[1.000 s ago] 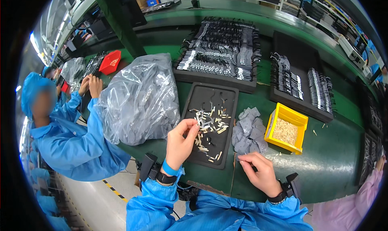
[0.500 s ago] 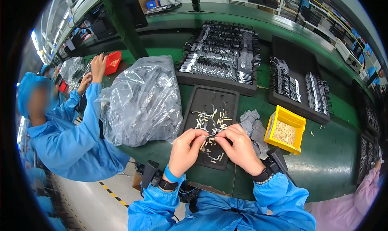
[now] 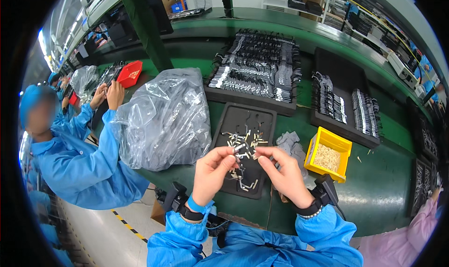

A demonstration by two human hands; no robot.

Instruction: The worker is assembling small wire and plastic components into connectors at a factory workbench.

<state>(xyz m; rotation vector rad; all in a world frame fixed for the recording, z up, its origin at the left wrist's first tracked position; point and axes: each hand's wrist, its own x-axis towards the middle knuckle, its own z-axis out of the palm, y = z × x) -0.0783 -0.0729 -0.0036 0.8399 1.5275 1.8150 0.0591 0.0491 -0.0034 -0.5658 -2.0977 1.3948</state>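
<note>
both hands hover above the near half of a shallow black tray [image 3: 228, 113], close to each other but apart, with a narrow gap between their fingertips. thumb and forefinger of the left hand [image 3: 211, 173] are pinched on a small silvery part [image 3: 239, 147], which points toward the other hand. on the right hand [image 3: 286, 173], thumb and forefinger come near each other; whether they grip anything is too small to make out. beneath and just beyond the fingers, pale and metallic strips [image 3: 258, 140] lie scattered in the tray, with more of them nearer the wrists.

left of the left hand sits a bulky clear bag [image 3: 163, 119] of grey pieces. just beyond the right hand, a heap of flat grey pieces [image 3: 291, 144] lies between the tray and a yellow bin [image 3: 322, 172], which holds short pale sticks [image 3: 327, 157] and stands to the right of that hand. farther out, straight ahead of both hands, a black box [image 3: 252, 100] carries dense rows of silver and black parts; another black box [image 3: 343, 127], partly filled, stands ahead and to the right. well to the left, a co-worker [image 3: 75, 169] in blue works near a red bin [image 3: 125, 82].
</note>
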